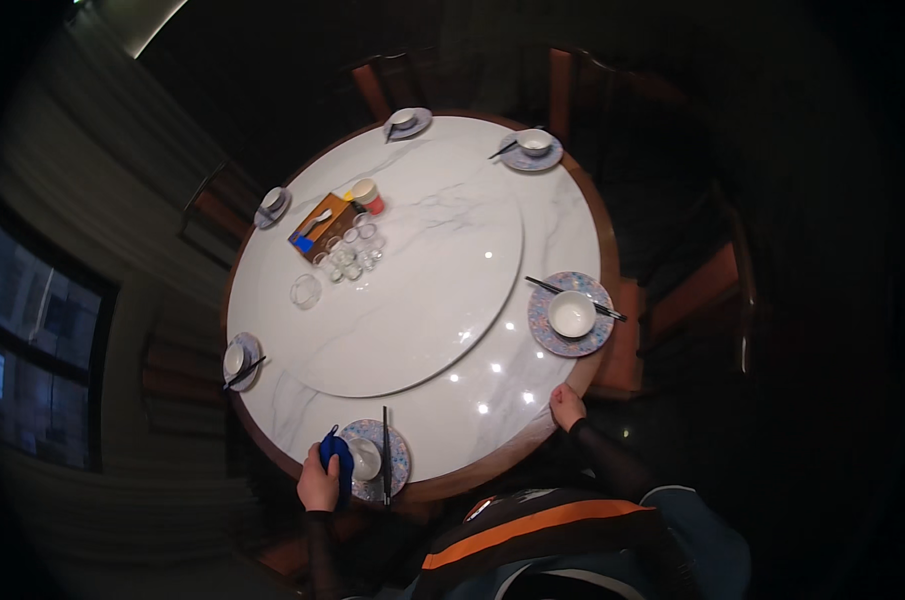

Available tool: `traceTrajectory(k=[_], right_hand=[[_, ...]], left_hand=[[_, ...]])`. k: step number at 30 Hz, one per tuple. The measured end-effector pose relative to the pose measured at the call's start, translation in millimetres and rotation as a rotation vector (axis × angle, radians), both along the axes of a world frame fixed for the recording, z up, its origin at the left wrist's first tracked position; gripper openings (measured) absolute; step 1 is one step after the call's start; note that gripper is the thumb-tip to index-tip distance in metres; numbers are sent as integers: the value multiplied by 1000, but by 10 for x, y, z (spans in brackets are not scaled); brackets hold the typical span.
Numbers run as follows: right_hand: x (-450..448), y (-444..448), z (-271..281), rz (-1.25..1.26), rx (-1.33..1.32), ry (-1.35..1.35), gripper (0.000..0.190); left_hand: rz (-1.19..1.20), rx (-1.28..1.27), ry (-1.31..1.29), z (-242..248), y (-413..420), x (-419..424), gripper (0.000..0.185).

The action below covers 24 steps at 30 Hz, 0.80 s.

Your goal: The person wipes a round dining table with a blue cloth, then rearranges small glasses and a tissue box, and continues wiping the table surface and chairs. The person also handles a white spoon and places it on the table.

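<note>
My left hand point(318, 484) grips a folded blue cloth point(337, 459) with a small loop at its top, over the near edge of the round table. The cloth overlaps the left side of a blue-and-pink patterned plate point(400, 451), close against a white bowl point(365, 459) on it. A pair of dark chopsticks point(386, 457) lies across that plate's right side. My right hand point(568, 406) rests at the table's wooden rim point(523, 442) with its fingers curled in and nothing visible in them. Nearest to it is another patterned plate point(540, 330) bearing a white bowl point(571, 315) and dark chopsticks point(538, 284).
A raised white marble-look turntable point(422, 330) carries a tissue box point(325, 225), a stack of cups point(365, 193), several clear glasses point(345, 259) and a clear glass container point(305, 292). More place settings ring the table. Wooden chairs point(696, 289) stand around it.
</note>
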State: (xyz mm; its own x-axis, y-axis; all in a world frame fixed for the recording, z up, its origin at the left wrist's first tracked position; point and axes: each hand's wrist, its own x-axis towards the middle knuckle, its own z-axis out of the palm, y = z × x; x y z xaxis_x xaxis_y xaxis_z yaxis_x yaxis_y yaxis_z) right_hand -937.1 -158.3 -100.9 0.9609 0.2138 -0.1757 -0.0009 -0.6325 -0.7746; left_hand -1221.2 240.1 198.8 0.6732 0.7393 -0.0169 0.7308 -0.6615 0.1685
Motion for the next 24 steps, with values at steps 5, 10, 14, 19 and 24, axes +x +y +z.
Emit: traceTrajectory(k=[5, 10, 14, 19, 24], right_hand=[[-378, -768, 454, 112, 554, 484, 11], [-1265, -2584, 362, 101, 437, 582, 11], [-1952, -3990, -42, -383, 642, 640, 10], [-2314, -4786, 754, -803, 867, 553, 30], [-2156, -4961, 1664, -916, 1158, 319, 69]], left_hand=[[-292, -150, 190, -860, -1676, 725, 46], [-446, -196, 253, -2168, -3055, 1176, 46], [-1094, -341, 501, -2117, -4322, 2147, 45], [-1646, -357, 453, -1555, -6609, 2571, 53], [-1755, -931, 472, -1357, -8120, 2557, 61]])
